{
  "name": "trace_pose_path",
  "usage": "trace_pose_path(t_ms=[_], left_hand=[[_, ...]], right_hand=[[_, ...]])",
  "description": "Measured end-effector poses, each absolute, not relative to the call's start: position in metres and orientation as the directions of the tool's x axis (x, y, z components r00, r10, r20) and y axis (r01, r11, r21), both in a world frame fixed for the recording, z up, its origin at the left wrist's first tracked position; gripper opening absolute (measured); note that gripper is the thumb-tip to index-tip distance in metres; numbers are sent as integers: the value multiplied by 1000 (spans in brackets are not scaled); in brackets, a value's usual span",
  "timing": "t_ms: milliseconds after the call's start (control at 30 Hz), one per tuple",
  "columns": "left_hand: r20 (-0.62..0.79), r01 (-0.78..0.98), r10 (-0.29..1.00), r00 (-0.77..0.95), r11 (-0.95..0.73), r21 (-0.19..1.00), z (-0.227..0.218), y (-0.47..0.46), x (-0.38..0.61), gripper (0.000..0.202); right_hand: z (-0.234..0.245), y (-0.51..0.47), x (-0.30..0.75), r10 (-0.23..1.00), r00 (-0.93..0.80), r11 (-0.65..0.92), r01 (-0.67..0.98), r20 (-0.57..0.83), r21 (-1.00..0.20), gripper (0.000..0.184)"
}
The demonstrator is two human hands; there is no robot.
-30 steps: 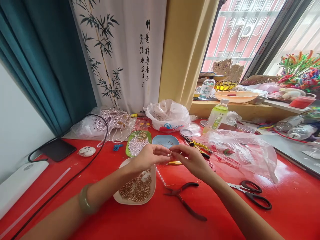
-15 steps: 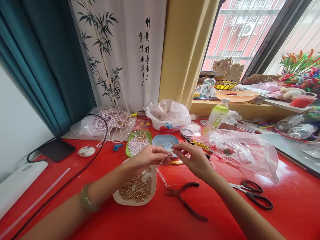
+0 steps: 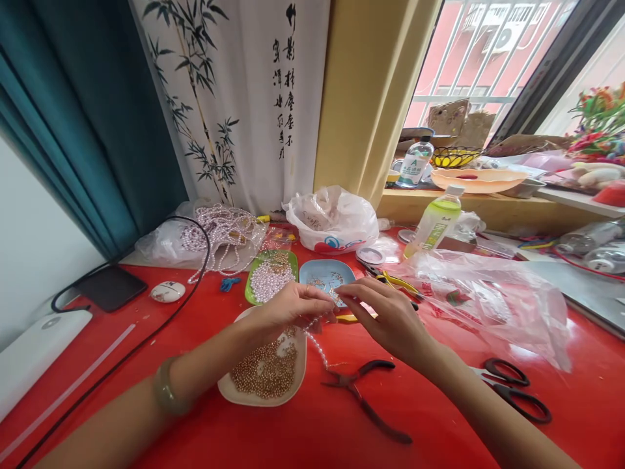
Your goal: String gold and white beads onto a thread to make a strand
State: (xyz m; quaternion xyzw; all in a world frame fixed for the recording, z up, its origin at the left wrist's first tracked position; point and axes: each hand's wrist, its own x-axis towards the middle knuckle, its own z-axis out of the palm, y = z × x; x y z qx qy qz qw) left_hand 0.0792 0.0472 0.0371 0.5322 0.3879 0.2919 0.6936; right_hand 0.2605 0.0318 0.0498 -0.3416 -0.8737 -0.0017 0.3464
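Note:
My left hand is closed in a pinch on a thin strand of small white beads, which hangs down toward the red table. Facing it, my right hand pinches with thumb and forefinger at the strand's upper end; what lies between those fingertips is too small to make out. Under my left wrist stands a cream dish of gold beads. Behind the hands are a green tray with pearly beads and a blue tray with small metal pieces. Black-handled pliers lie open below the hands.
Scissors lie at the right, near a clear plastic bag. Yellow-handled pliers rest behind my right hand. A drink bottle and a white bag stand farther back. A black cable curves across the left.
The view has shifted slightly, so objects on the right appear farther right. My fingertips have moved a little apart, and the right hand sits slightly farther right.

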Motion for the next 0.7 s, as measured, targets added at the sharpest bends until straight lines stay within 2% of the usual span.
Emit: trace_pose_path(t_ms=[133, 433, 700], left_hand=[[-255, -22, 811, 527, 312, 950, 36, 51, 79, 16], [-311, -122, 785, 536, 437, 891, 30, 57, 78, 4], [-322, -146, 791, 521, 454, 879, 29, 61, 75, 7]], right_hand=[[49, 37, 262, 563, -549, 786, 586, 618, -195, 17], [42, 52, 261, 551, -591, 814, 536, 589, -224, 16], [39, 58, 258, 557, -573, 818, 505, 602, -276, 15]])
